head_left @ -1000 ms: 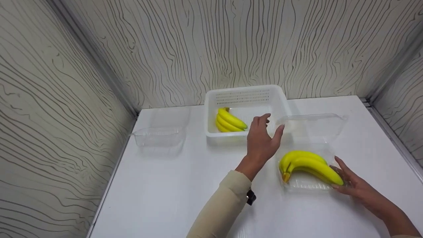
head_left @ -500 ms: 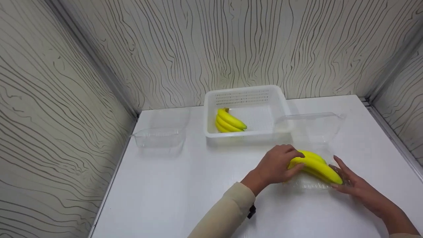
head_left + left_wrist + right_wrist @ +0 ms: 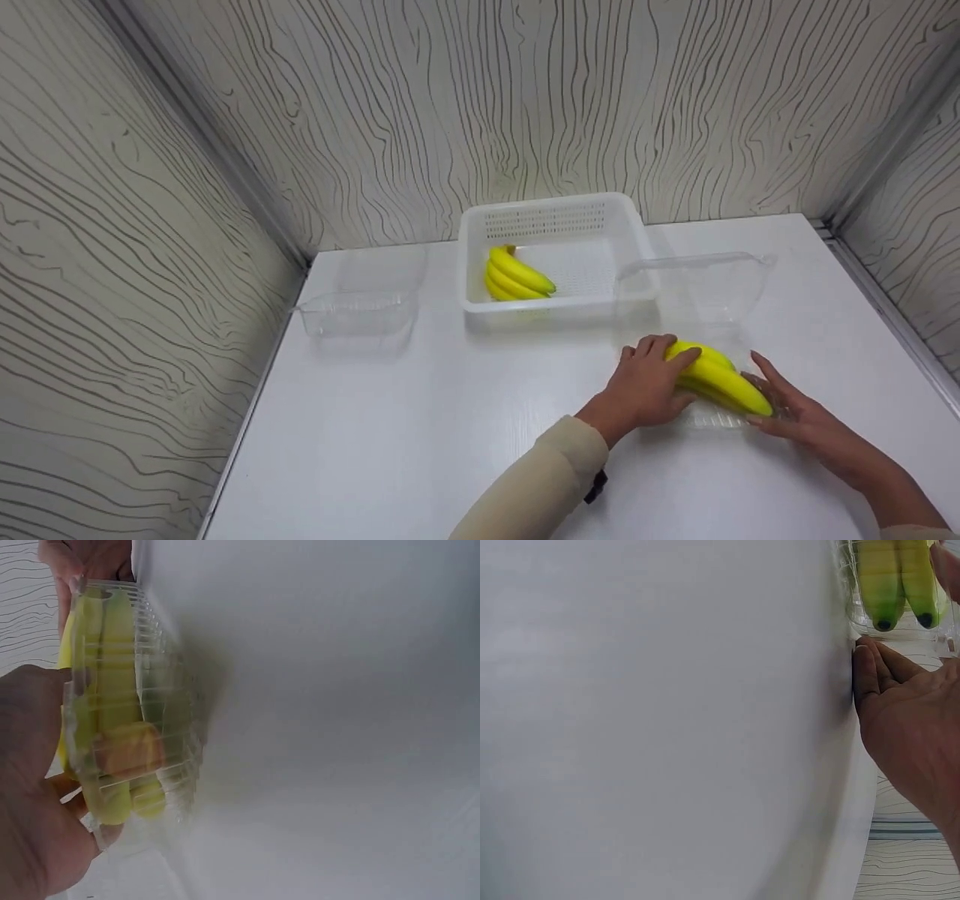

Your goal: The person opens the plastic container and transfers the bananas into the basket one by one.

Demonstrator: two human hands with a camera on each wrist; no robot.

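A bunch of yellow bananas (image 3: 726,386) lies in the base of a clear plastic clamshell container (image 3: 712,417), whose lid (image 3: 697,289) stands raised behind. My left hand (image 3: 649,382) grips the bunch at its stem end, fingers over the top and thumb on the near side. The left wrist view shows the brownish stem (image 3: 131,750) through the ribbed wall. At the opposite end, my right hand (image 3: 806,420) holds the container between thumb and fingers, around the banana tips. Green, dark-ended tips (image 3: 885,615) show through the plastic in the right wrist view.
Behind the hands stands a white perforated basket (image 3: 555,306) with another banana bunch (image 3: 517,276) at its left side. A second clear clamshell (image 3: 356,315), lid up, sits at the table's left. Wood-patterned panels (image 3: 480,97) enclose the white table (image 3: 375,435).
My left hand has come down from beside the basket onto the bananas' stem end and now grips them there. My right hand has kept its place on the container.
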